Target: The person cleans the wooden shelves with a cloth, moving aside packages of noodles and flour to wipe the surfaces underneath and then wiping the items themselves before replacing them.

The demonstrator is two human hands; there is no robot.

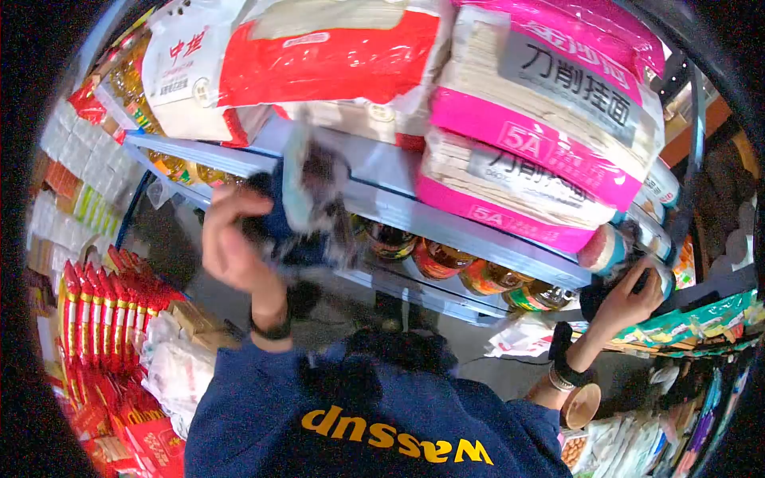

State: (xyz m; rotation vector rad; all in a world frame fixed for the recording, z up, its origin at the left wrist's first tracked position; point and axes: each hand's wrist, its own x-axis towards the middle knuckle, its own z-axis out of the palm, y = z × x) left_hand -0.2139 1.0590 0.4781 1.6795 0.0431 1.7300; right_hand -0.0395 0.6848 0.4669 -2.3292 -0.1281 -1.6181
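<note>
My left hand (231, 239), partly blurred, has its curled fingers at the edge of a dark blue item (307, 191) with a pale strip. This item is smeared by motion in front of the shelf edge. On the right, my right hand (633, 299) is closed at the shelf's end, beside white and teal rolled packs (645, 223). Something dark shows under its fingers, too hidden to name. Pink-and-white noodle packs (534, 135) lie stacked on the shelf (494, 231) between my hands. A red-and-white package (335, 56) lies further left.
Bottles with dark and red contents (438, 259) stand on a lower level. Red packets (103, 319) fill the lower left, beside a white plastic bag (175, 362). Green packages (685, 323) line a shelf at right. A round wooden-looking item (582, 406) is near my right wrist.
</note>
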